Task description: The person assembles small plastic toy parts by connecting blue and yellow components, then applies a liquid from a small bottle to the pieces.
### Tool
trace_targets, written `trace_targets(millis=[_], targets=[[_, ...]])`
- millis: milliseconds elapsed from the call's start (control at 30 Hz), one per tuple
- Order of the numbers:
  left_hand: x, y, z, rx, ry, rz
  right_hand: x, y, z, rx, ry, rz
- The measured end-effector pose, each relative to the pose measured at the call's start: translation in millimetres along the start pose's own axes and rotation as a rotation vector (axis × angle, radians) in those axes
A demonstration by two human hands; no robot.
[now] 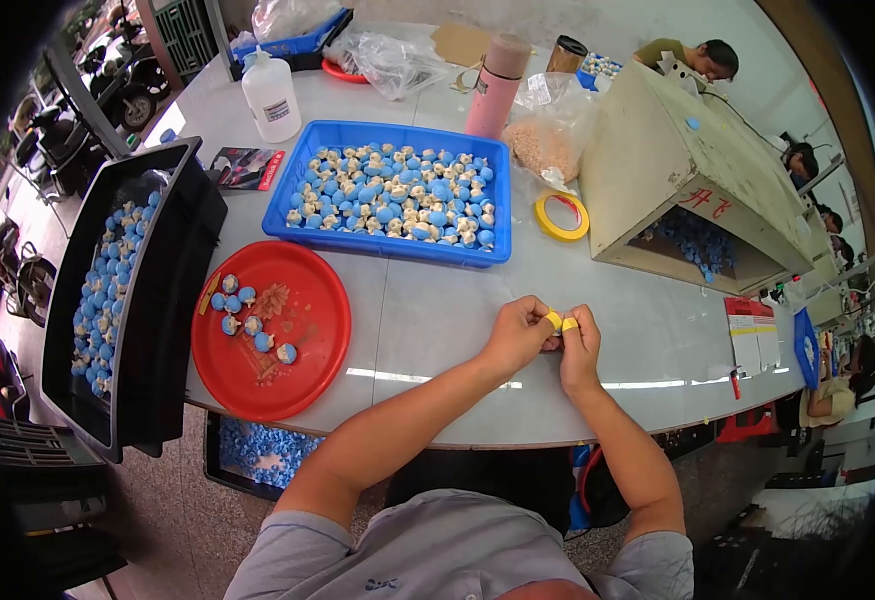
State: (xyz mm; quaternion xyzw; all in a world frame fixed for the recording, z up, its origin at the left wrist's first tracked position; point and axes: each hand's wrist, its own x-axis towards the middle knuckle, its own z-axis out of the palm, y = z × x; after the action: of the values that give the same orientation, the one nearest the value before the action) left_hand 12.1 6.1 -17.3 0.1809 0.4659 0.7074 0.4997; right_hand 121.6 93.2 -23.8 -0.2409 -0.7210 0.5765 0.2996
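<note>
Over the right half of the table, my left hand point(520, 334) and my right hand point(581, 352) meet with fingertips pinched together. Yellow bands, apparently tape, cover the tips of both thumbs. Whatever sits between the fingers is too small and covered to name. Left of the hands lies a round red tray point(323, 350) with several small blue-and-cream figure pieces point(263, 342). Behind it, a blue rectangular tray point(358, 247) is filled with many like pieces. A roll of yellow tape point(584, 222) rests beyond my hands.
A deep black crate point(173, 300) of blue pieces stands at the left edge. A cream box point(658, 190) with blue bits inside stands right. Behind are a white bottle point(273, 100), pink flask point(499, 88) and plastic bag point(550, 130). Another person point(693, 58) sits beyond the box.
</note>
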Motion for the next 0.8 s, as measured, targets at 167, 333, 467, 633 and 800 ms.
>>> trace_targets(millis=[167,333,467,633,800], targets=[[0,-1,2,-0.046,0.028,-0.011,-1,-6,5,0.01,0.004,-0.007],[-1,2,3,-0.014,0.015,-0.009,-2,-9,4,0.047,0.015,0.012],[0,2,3,0.01,0.017,0.002,-1,-3,2,0.038,0.04,0.023],[0,0,2,-0.016,0.029,0.034,-3,-6,6,0.055,0.065,0.052],[0,1,2,0.029,0.01,0.043,-3,-5,3,0.039,0.061,0.05]])
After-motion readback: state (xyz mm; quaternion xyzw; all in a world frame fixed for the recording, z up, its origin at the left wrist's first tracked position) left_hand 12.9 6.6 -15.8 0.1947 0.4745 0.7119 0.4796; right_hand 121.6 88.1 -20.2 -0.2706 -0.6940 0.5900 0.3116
